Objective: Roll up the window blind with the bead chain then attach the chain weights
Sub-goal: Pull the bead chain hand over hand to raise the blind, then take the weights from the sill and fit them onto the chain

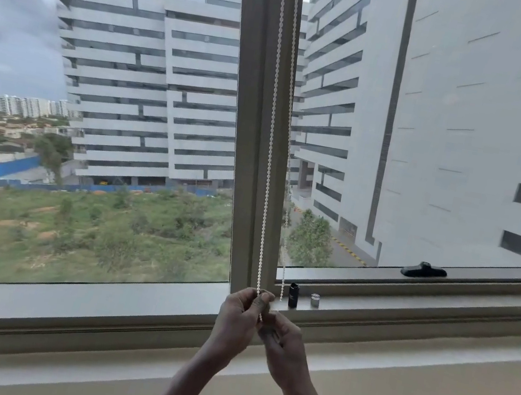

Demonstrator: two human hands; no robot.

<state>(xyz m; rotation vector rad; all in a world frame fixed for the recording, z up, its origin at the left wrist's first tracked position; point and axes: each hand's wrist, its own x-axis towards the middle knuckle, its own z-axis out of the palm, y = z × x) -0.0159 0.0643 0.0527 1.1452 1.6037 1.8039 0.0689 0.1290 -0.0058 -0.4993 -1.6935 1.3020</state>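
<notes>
A white bead chain [272,130] hangs in two strands down the window's middle post [249,132]. My left hand [240,315] pinches the left strand near the sill, fingers curled round it. My right hand [282,344] is just below and to the right, fingers curled on the chain's lower end; what else it holds is hidden. The right strand [282,281] hangs free beside them. A black cylindrical weight [293,295] and a small clear ring-shaped piece [314,300] stand on the window ledge to the right of my hands. The blind itself is out of view above.
A black window handle [423,270] lies on the right pane's lower frame. The beige sill [428,383] runs across below my hands. Large glass panes on both sides show buildings and greenery outside.
</notes>
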